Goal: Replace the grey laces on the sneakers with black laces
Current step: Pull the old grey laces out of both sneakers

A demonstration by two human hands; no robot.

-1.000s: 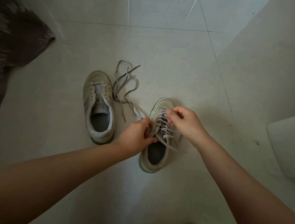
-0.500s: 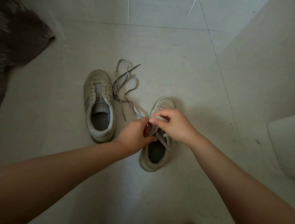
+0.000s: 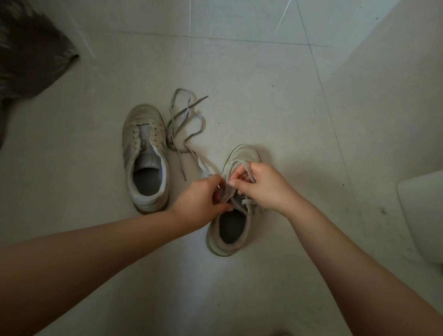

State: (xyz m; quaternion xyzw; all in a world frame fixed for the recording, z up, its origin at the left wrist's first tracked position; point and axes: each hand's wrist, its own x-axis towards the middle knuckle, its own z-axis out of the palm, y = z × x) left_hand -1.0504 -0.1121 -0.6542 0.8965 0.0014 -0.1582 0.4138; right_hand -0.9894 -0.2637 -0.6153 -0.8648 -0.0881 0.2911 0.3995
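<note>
Scuffed matt leather-like sneakers (image 3: pixel 146 156) and flat woven cloth laces (image 3: pixel 185 119) lie on glossy smooth floor tiles (image 3: pixel 250 71).

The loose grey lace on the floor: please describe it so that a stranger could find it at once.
On the pale tiled floor stand two worn whitish sneakers. The loose grey lace lies in tangled loops between their toes, beside the unlaced left sneaker. Unlike the lace on the right sneaker, no hand holds it.
</note>
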